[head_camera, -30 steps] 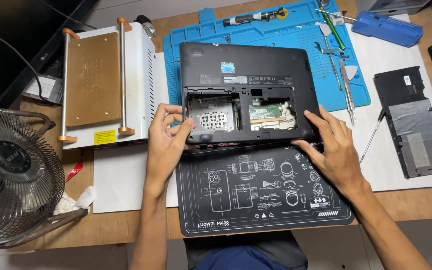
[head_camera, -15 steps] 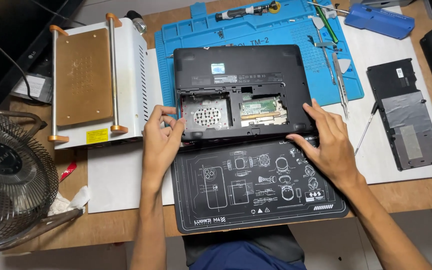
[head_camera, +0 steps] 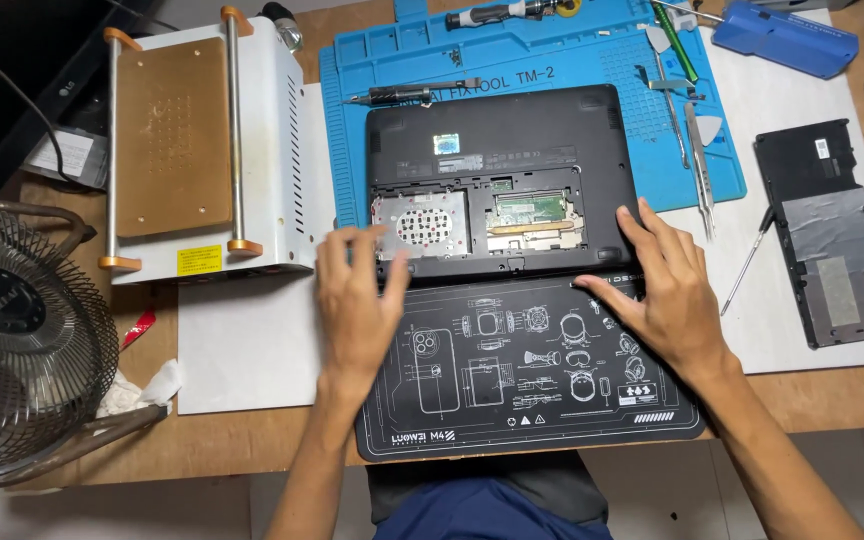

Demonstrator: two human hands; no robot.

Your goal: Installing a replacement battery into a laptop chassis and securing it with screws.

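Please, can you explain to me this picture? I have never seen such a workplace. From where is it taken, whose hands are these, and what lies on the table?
The camera sits on a person's head and looks down at their own bare hands. An opened laptop lies upside down on a blue repair mat, its inner parts showing. The left hand and the right hand rest at its near edge; neither holds anything. Nearby: a black printed mat, a white machine with a flat plate, a fan, a removed black cover panel, and a screwdriver.
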